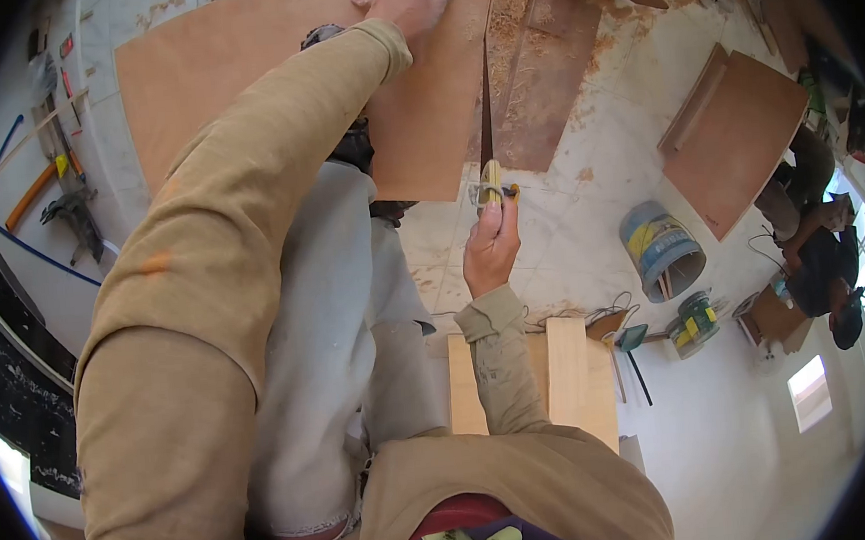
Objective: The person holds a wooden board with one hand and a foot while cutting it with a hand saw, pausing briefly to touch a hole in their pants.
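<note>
A large reddish-brown wooden panel (247, 57) lies across the top of the head view, with my knee and shoe partly over it. My left hand (412, 6) rests flat on its far part, fingers spread. In my right hand (492, 251) is a handsaw (487, 131), gripped by its yellowish handle. The narrow dark blade points away from me, running along the right edge of the panel. Just right of the blade, a darker board (549, 71) is strewn with wood shavings.
A blue bucket (660, 249) and a green container (695, 320) stand on the right. Beyond them another person (818, 263) is beside a brown panel (734, 138). Pale boards (567, 366) lie near my right elbow. Hand tools, including a clamp (70, 217), lie at left.
</note>
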Available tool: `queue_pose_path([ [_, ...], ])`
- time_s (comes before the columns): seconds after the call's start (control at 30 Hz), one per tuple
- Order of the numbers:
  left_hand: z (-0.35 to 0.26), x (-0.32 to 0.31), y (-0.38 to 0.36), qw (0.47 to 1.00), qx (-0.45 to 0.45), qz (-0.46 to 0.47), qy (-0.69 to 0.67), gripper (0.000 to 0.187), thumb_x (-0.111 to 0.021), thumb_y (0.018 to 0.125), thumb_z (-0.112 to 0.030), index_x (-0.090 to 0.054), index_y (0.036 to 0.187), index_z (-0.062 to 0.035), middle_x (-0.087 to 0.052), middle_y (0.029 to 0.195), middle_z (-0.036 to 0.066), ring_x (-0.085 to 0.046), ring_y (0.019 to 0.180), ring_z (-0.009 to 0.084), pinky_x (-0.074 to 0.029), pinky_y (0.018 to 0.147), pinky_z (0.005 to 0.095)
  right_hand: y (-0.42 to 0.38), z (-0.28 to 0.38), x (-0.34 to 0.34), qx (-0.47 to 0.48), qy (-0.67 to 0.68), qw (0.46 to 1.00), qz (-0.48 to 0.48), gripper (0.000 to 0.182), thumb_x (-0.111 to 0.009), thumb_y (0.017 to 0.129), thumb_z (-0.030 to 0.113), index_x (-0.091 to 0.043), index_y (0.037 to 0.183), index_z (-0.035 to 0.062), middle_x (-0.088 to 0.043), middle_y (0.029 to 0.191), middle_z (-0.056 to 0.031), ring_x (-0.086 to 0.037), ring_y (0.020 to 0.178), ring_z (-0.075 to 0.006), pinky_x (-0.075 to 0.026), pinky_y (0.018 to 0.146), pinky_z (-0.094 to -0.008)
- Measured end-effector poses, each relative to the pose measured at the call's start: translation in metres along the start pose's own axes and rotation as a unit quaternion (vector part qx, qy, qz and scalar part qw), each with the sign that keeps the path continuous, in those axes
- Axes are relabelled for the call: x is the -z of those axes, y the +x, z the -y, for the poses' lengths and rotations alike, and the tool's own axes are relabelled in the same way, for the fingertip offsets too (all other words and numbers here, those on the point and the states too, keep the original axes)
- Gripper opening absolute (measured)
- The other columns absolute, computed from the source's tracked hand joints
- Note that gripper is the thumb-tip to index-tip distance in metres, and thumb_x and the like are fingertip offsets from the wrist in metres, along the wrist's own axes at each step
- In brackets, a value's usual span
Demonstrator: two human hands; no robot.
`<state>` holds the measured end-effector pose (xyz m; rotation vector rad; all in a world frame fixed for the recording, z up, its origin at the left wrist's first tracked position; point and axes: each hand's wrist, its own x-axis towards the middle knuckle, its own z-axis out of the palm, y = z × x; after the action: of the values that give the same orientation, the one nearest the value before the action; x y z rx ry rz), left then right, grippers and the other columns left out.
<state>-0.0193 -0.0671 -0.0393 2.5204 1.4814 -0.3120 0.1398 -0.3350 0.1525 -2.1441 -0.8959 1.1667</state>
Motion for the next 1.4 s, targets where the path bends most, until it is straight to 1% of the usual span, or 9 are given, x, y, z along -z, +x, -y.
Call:
queue_pose_path([
  [0.17,-0.012,0.106,-0.013,0.983,0.023,0.164,-0.085,0.062,-0.042,0.098,-0.017,-0.024,0.157,-0.0079,-0.030,0.156,0.028,-0.027,0.134,0.0670,-0.037,0.102,0.0736,0.196,0.023,-0.090,0.153,-0.033,0.981,-0.112,0.035,-0.050,0.103,0.037,-0.055,0.096,0.0034,-0.062,0.077,-0.0274,-0.060,0.074,-0.0497,-0.046,0.064,-0.0513],
  [0.4,0.001,-0.009,0.008,0.978,-0.107,-0.025,0.175,0.062,-0.044,0.098,-0.015,-0.025,0.154,-0.0002,-0.032,0.155,0.026,-0.031,0.134,0.0636,-0.039,0.096,0.0786,0.018,-0.012,-0.014,0.018,0.011,1.000,-0.014,0.030,-0.044,0.104,0.029,-0.061,0.111,0.0040,-0.055,0.077,-0.0057,-0.046,0.062,-0.0109,-0.040,0.058,-0.0284],
  [0.53,-0.004,0.037,-0.001,0.998,-0.014,0.050,0.020,0.061,-0.045,0.097,-0.015,-0.026,0.155,-0.0052,-0.031,0.156,0.025,-0.031,0.136,0.0610,-0.039,0.092,0.0821,0.009,-0.008,-0.006,-0.026,-0.005,1.000,0.003,0.030,-0.046,0.104,0.027,-0.059,0.116,0.0021,-0.069,0.089,-0.0172,-0.064,0.076,-0.0156,-0.052,0.072,-0.0328],
  [0.63,-0.018,0.105,-0.026,0.991,0.035,0.061,-0.115,0.061,-0.043,0.097,-0.015,-0.027,0.155,-0.0085,-0.029,0.156,0.025,-0.030,0.136,0.0611,-0.038,0.091,0.0836,0.168,0.005,-0.080,0.144,-0.045,0.983,-0.108,0.033,-0.054,0.101,0.034,-0.057,0.096,0.0023,-0.061,0.077,-0.0275,-0.058,0.070,-0.0481,-0.045,0.061,-0.0484],
  [0.77,-0.016,0.108,-0.021,0.987,0.035,0.114,-0.112,0.066,-0.048,0.094,-0.016,-0.025,0.156,-0.0112,-0.025,0.158,0.024,-0.027,0.138,0.0612,-0.036,0.091,0.0845,0.196,0.024,-0.085,0.158,-0.065,0.980,-0.104,0.035,-0.051,0.102,0.037,-0.058,0.097,0.0029,-0.063,0.079,-0.0277,-0.061,0.075,-0.0478,-0.047,0.064,-0.0491],
  [1.03,-0.007,0.061,-0.009,0.993,0.027,0.076,-0.085,0.082,-0.059,0.086,-0.017,-0.019,0.158,-0.0171,-0.018,0.161,0.020,-0.021,0.141,0.0601,-0.033,0.092,0.0866,0.004,0.005,-0.007,-0.015,-0.020,0.999,-0.023,0.030,-0.049,0.103,0.027,-0.060,0.113,0.0018,-0.063,0.075,-0.0114,-0.056,0.066,-0.0128,-0.048,0.063,-0.0317],
  [1.13,-0.002,0.066,-0.011,0.993,0.023,0.065,-0.092,0.088,-0.063,0.084,-0.018,-0.017,0.158,-0.0194,-0.016,0.163,0.018,-0.018,0.142,0.0597,-0.031,0.092,0.0873,0.152,0.006,-0.076,0.181,0.015,0.977,-0.112,0.034,-0.052,0.102,0.035,-0.060,0.098,0.0018,-0.062,0.075,-0.0236,-0.056,0.063,-0.0420,-0.046,0.061,-0.0471],
  [1.3,-0.016,0.065,-0.021,0.991,0.036,0.085,-0.094,0.100,-0.074,0.080,-0.020,-0.014,0.160,-0.0264,-0.006,0.166,0.012,-0.011,0.145,0.0582,-0.027,0.090,0.0901,0.235,-0.006,-0.093,0.225,-0.082,0.965,-0.103,0.043,-0.045,0.104,0.042,-0.061,0.102,0.0019,-0.066,0.090,-0.0292,-0.060,0.084,-0.0526,-0.047,0.074,-0.0556],
  [1.4,-0.015,0.057,-0.018,0.982,0.054,0.081,-0.163,0.067,-0.047,0.099,-0.024,-0.018,0.159,-0.0247,-0.004,0.166,0.014,-0.008,0.146,0.0574,-0.022,0.094,0.0901,0.220,0.012,-0.077,-0.041,0.127,0.985,0.113,0.035,-0.046,0.105,0.038,-0.054,0.105,0.0039,-0.055,0.071,-0.0061,-0.055,0.058,-0.0195,-0.047,0.052,-0.0342],
])
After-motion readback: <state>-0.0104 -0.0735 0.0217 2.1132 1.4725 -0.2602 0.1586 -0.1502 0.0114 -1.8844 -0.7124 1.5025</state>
